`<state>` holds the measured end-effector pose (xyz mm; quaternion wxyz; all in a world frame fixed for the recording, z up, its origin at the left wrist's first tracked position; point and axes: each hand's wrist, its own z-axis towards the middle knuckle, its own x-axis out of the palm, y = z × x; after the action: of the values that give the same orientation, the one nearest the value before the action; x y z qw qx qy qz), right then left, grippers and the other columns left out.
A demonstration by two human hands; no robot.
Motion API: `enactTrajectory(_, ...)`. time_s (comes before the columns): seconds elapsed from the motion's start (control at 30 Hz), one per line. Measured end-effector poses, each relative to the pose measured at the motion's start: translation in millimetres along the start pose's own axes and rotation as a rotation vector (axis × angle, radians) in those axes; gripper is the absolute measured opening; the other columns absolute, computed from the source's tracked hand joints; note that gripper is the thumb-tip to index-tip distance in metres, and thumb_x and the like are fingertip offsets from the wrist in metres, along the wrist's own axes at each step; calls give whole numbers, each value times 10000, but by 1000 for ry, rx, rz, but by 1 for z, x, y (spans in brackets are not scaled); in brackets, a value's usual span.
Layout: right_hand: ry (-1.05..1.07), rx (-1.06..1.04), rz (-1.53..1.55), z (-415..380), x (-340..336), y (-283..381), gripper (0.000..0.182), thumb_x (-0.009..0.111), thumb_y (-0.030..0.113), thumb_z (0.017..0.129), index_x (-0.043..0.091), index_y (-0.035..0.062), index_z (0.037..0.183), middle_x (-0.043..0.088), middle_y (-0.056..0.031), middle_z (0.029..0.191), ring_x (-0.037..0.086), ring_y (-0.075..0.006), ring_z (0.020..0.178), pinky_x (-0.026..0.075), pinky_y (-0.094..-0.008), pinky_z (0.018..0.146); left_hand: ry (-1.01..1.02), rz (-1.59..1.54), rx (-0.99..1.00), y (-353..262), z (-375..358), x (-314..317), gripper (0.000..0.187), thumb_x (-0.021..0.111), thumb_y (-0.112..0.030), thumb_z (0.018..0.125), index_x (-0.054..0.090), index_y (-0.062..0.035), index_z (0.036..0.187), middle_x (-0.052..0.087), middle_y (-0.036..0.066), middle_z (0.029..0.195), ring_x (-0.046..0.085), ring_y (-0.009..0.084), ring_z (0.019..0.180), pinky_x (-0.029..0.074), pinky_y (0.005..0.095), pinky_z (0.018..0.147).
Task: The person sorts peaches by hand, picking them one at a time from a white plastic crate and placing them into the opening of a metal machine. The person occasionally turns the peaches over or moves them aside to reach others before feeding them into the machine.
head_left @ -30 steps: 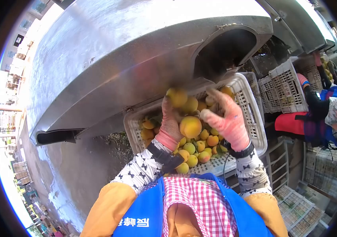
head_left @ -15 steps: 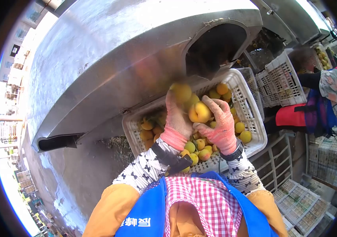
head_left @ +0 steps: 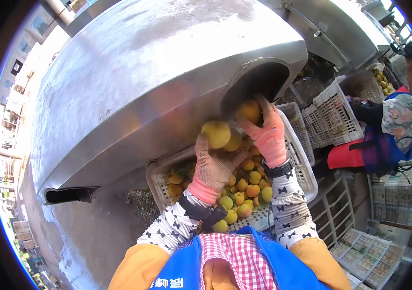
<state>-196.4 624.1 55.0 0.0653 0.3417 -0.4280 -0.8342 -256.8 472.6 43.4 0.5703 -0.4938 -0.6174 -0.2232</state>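
Note:
My left hand (head_left: 213, 166), in a pink and white work glove, is closed around yellow peaches; one peach (head_left: 216, 134) sits at its thumb and another is beside it. My right hand (head_left: 267, 133), gloved alike, grips an orange-yellow peach (head_left: 249, 111) at the lower edge of a dark round opening (head_left: 259, 82) in a metal housing. Below both hands, a white plastic crate (head_left: 307, 176) holds many loose peaches (head_left: 252, 191), yellow, orange and greenish. Its far side is partly hidden behind my hands.
The curved metal housing (head_left: 167, 104) spans the space ahead, overhanging the crate. To the right are more white crates (head_left: 331, 113) and a co-worker (head_left: 401, 121) in a blue vest. A metal rail (head_left: 336, 200) and stacked crates (head_left: 368, 251) stand at the lower right.
My right hand has moved up and away from my left hand, carrying a peach to the dark opening. The left hand has shifted slightly down and left, still holding peaches.

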Motion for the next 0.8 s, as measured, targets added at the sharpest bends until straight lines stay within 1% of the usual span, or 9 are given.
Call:
enactTrajectory(0.1, -7, 80, -187, 10, 21, -8, 604, 798, 227, 774, 564, -10, 1278, 598, -233, 1208, 606, -403, 1068, 489, -432, 941, -109, -94, -59, -3, -1, -31, 927, 681, -704, 755, 430, -124, 1434, 420, 177, 1459, 385, 379, 1372, 276, 629, 1155)
enactTrajectory(0.17, -59, -13, -230, 19, 39, -32, 578, 778, 246, 796, 562, -9, 1268, 605, -229, 1207, 604, -422, 1053, 489, -453, 934, -77, -10, -30, -4, -8, -41, 743, 641, -628, 844, 442, -143, 1370, 416, 147, 1418, 412, 357, 1330, 344, 589, 1135)
enactTrajectory(0.23, 351, -125, -555, 43, 60, -53, 677, 774, 295, 784, 509, 11, 1338, 575, -233, 1224, 590, -430, 1056, 519, -452, 880, -31, -94, -69, -8, -13, -50, 761, 661, -615, 834, 435, -143, 1386, 406, 150, 1437, 404, 368, 1337, 331, 599, 1140)
enactTrajectory(0.27, 355, -113, -550, 40, 54, -50, 677, 774, 295, 784, 509, 11, 1338, 575, -233, 1224, 590, -430, 1056, 519, -452, 880, 47, -176, -90, -11, -13, -51, 782, 682, -603, 823, 429, -143, 1402, 395, 154, 1455, 395, 379, 1344, 317, 608, 1144)
enactTrajectory(0.33, -156, -295, 3, 52, 28, -29, 652, 776, 293, 790, 539, 3, 1324, 576, -227, 1248, 598, -391, 1074, 512, -425, 913, 65, -205, -76, -11, -11, -44, 801, 702, -581, 814, 416, -148, 1424, 383, 152, 1477, 382, 394, 1356, 306, 618, 1144)
enactTrajectory(0.37, -155, -298, 5, 47, 9, -15, 652, 776, 293, 790, 539, 3, 1324, 576, -227, 1248, 598, -391, 1074, 512, -425, 913, 81, -241, -58, -11, -11, -40, 824, 723, -559, 805, 403, -152, 1447, 371, 150, 1499, 369, 409, 1368, 294, 627, 1144)
enactTrajectory(0.53, 471, 176, 253, -32, -33, 26, 786, 827, 363, 732, 519, 25, 1372, 587, -205, 1250, 596, -326, 1151, 474, -383, 996, 193, -220, -86, -13, -7, -32, 745, 741, -487, 808, 469, -131, 1403, 434, 134, 1471, 393, 350, 1370, 290, 570, 1168)
enactTrajectory(0.67, 285, 103, 175, -58, -16, 12, 748, 807, 254, 731, 513, 35, 1383, 582, -199, 1258, 574, -346, 1180, 462, -398, 1021, 309, -239, -84, -11, -5, -39, 663, 726, -450, 830, 523, -106, 1359, 501, 124, 1426, 429, 294, 1358, 306, 504, 1178)
enactTrajectory(0.8, 118, 66, 180, -66, -14, 22, 753, 807, 191, 713, 510, 30, 1385, 566, -202, 1269, 562, -346, 1188, 457, -408, 1029, 199, -253, -52, -10, -4, -29, 668, 704, -464, 848, 514, -100, 1374, 488, 127, 1446, 444, 304, 1349, 326, 519, 1159)
